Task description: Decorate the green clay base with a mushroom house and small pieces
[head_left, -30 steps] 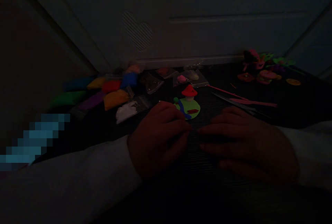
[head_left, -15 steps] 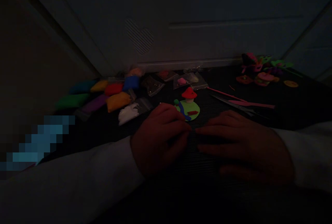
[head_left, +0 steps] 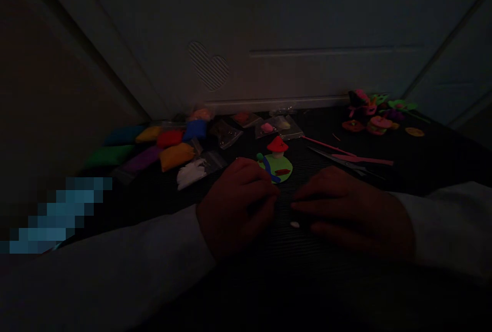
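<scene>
In dim light, my left hand [head_left: 240, 206] is closed on the dark ribbed tabletop, its fingers curled together; what they hold, if anything, is hidden. My right hand [head_left: 353, 214] lies to its right, palm down, fingers stretched out and apart. Just off its fingertips is a small white piece of clay [head_left: 294, 224], lying on the table between the hands. Beyond the hands stands a flat green clay disc [head_left: 286, 164], carrying a red-capped mushroom [head_left: 278, 145], a blue strip, a small dark red bar and a green ball. My left hand covers the disc's near left edge.
Several bags of coloured clay, among them an orange bag [head_left: 177, 157] and a white one [head_left: 191, 173], lie at the left. Scissors [head_left: 342, 160] and pink tools [head_left: 363, 158] lie right of the disc. Finished clay figures [head_left: 378, 124] sit at the back right, before a pale panel [head_left: 307, 73].
My right hand has shifted slightly left, and the white clay piece now shows by its fingertips. My left hand stays closed. The view has tilted up a little.
</scene>
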### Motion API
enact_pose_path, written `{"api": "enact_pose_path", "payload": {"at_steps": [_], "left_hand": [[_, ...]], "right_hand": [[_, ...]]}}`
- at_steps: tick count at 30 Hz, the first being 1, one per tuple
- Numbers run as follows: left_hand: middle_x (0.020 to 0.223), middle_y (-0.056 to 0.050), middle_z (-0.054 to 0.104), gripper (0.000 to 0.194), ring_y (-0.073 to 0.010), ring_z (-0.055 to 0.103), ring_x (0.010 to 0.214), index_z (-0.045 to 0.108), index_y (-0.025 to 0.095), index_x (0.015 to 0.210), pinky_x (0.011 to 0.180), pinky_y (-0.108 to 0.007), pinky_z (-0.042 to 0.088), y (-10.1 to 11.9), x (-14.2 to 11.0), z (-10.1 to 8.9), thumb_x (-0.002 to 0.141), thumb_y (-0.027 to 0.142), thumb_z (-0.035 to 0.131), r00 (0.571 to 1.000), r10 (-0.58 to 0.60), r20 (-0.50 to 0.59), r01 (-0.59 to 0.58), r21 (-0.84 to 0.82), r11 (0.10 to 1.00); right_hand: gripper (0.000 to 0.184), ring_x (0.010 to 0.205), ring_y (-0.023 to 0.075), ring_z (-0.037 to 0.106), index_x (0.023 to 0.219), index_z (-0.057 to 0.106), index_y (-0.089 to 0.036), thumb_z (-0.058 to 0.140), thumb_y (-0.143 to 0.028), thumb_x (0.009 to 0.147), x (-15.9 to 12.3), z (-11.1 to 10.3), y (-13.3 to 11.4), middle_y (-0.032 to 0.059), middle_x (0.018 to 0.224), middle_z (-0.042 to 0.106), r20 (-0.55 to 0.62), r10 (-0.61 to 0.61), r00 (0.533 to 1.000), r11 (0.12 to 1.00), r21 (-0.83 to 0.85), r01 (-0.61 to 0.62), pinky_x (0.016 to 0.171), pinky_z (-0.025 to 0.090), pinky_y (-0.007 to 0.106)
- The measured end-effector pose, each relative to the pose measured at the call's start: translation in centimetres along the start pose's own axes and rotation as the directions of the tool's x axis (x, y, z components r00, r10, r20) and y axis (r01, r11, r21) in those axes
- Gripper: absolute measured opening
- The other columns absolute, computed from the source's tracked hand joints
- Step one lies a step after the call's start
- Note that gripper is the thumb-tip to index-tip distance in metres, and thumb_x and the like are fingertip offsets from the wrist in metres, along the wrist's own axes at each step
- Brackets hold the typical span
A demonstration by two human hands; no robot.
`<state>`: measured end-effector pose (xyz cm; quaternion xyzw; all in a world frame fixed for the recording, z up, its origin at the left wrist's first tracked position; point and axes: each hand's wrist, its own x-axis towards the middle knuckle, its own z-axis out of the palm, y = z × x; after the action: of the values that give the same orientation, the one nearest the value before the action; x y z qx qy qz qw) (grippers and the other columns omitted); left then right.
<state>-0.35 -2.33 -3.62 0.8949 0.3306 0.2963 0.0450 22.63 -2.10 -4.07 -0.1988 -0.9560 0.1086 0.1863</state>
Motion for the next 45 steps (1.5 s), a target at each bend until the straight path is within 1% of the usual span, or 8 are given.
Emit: {"api": "enact_pose_path", "payload": {"at_steps": [3, 6, 11, 17, 23, 28, 33, 45], "left_hand": [[0.081, -0.005, 0.061, 0.014, -0.0163, 0.05, 0.083, 0.065, 0.014, 0.081, 0.078, -0.033, 0.042, 0.09, -0.09, 0.04, 0.077, 0.011, 0.053, 1.0, 0.004, -0.013, -0.004, -0.007, 1.0], [0.079, -0.005, 0.061, 0.013, -0.0159, 0.05, 0.08, 0.065, 0.015, 0.08, 0.079, -0.034, 0.042, 0.08, -0.17, 0.11, 0.078, 0.012, 0.053, 1.0, 0.017, -0.024, -0.017, -0.001, 1.0], [0.081, -0.005, 0.062, 0.014, -0.0164, 0.05, 0.082, 0.066, 0.014, 0.08, 0.079, -0.034, 0.041, 0.01, -0.11, 0.11, 0.077, 0.011, 0.052, 1.0, 0.016, -0.022, -0.016, 0.0, 1.0], [0.08, -0.005, 0.061, 0.015, -0.0154, 0.05, 0.081, 0.066, 0.015, 0.081, 0.08, -0.033, 0.041, 0.21, -0.14, 0.07, 0.078, 0.012, 0.052, 1.0, 0.02, -0.02, -0.02, -0.004, 1.0], [0.079, -0.004, 0.061, 0.014, -0.0153, 0.049, 0.081, 0.066, 0.015, 0.08, 0.081, -0.033, 0.041, 0.2, -0.03, 0.1, 0.078, 0.011, 0.052, 0.999, 0.018, -0.027, -0.018, 0.003, 1.0], [0.078, -0.004, 0.061, 0.016, -0.0155, 0.05, 0.079, 0.065, 0.016, 0.08, 0.08, -0.034, 0.04, 0.25, -0.06, 0.12, 0.079, 0.013, 0.049, 1.0, 0.02, -0.017, -0.02, -0.001, 1.0], [0.079, -0.004, 0.061, 0.017, -0.0166, 0.049, 0.081, 0.066, 0.016, 0.08, 0.08, -0.034, 0.04, 0.25, -0.12, 0.15, 0.079, 0.013, 0.049, 1.0, 0.004, -0.007, -0.004, -0.016, 1.0], [0.079, -0.004, 0.061, 0.016, -0.016, 0.048, 0.081, 0.065, 0.015, 0.079, 0.081, -0.034, 0.039, 0.17, -0.17, 0.26, 0.079, 0.012, 0.05, 1.0, 0.012, -0.012, -0.012, -0.002, 1.0]], "right_hand": [[0.03, 0.084, 0.0143, 0.045, 0.112, 0.057, -0.02, 0.045, -0.028, 0.086, -0.08, 0.1, -0.54, 0.0045, 0.089, 0.055, 0.004, -0.013, 1.0, 0.998, -0.066, 0.013, 0.079, 0.03, 0.037], [0.03, 0.078, 0.0137, 0.043, 0.112, 0.057, -0.02, 0.046, -0.028, 0.086, -0.3, 0.09, -0.87, 0.0033, 0.081, 0.053, 0.016, -0.048, 0.999, 0.991, -0.125, 0.05, 0.081, 0.027, 0.04], [0.035, 0.075, 0.0141, 0.042, 0.116, 0.054, -0.02, 0.047, -0.028, 0.083, -0.47, 0.18, -0.89, 0.0024, 0.08, 0.054, 0.037, -0.136, 0.99, 0.981, -0.136, 0.14, 0.083, 0.025, 0.045], [0.033, 0.078, 0.0157, 0.042, 0.116, 0.054, -0.02, 0.045, -0.029, 0.085, -0.34, 0.57, -0.49, 0.0031, 0.082, 0.055, 0.059, -0.048, 0.997, 0.987, -0.151, 0.057, 0.081, 0.026, 0.044], [0.037, 0.077, 0.0144, 0.041, 0.119, 0.052, -0.021, 0.047, -0.03, 0.084, -0.27, 0.37, -0.6, 0.0025, 0.083, 0.054, 0.079, -0.098, 0.992, 0.987, -0.122, 0.107, 0.082, 0.025, 0.044], [0.036, 0.08, 0.0154, 0.042, 0.118, 0.053, -0.018, 0.045, -0.031, 0.086, -0.06, 0.37, -0.64, 0.0045, 0.083, 0.054, 0.088, -0.021, 0.996, 0.989, -0.143, 0.034, 0.08, 0.026, 0.041], [0.038, 0.077, 0.0143, 0.041, 0.12, 0.052, -0.019, 0.047, -0.031, 0.084, -0.07, 0.24, -0.63, 0.0037, 0.083, 0.054, 0.091, -0.094, 0.991, 0.986, -0.129, 0.106, 0.081, 0.025, 0.043], [0.036, 0.079, 0.015, 0.042, 0.117, 0.054, -0.019, 0.047, -0.032, 0.085, 0.07, 0.27, -0.96, 0.0038, 0.083, 0.055, 0.085, -0.068, 0.994, 0.976, -0.201, 0.084, 0.081, 0.026, 0.042]]}}
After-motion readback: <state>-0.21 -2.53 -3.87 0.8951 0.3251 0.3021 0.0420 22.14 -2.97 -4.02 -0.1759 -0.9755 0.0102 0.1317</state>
